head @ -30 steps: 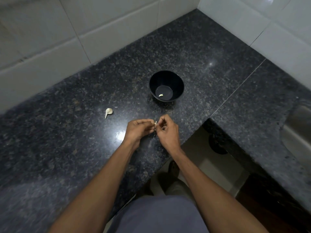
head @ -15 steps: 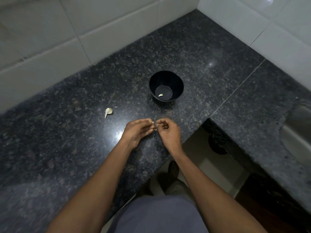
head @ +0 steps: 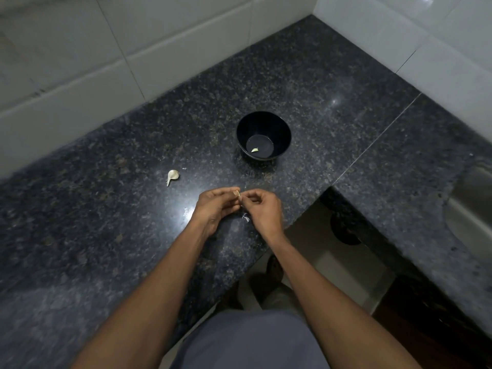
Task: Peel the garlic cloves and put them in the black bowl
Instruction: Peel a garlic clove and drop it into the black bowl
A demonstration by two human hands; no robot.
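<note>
The black bowl (head: 263,123) stands on the dark granite counter with one small peeled garlic clove (head: 254,149) at its bottom. An unpeeled garlic clove (head: 172,176) lies on the counter to the left of the bowl. In front of the bowl, my left hand (head: 217,207) and my right hand (head: 262,209) meet fingertip to fingertip and pinch a small garlic clove (head: 239,194) between them; most of it is hidden by the fingers. A white shred of peel (head: 245,217) shows below my right hand.
The granite counter (head: 106,222) runs into a corner of white wall tiles (head: 80,62). Its front edge cuts back just right of my hands, with floor below. A steel sink (head: 474,203) sits at the far right.
Both hands stay together in front of the bowl, working the clove; the fingers have shifted slightly. The bowl and the loose clove have not moved.
</note>
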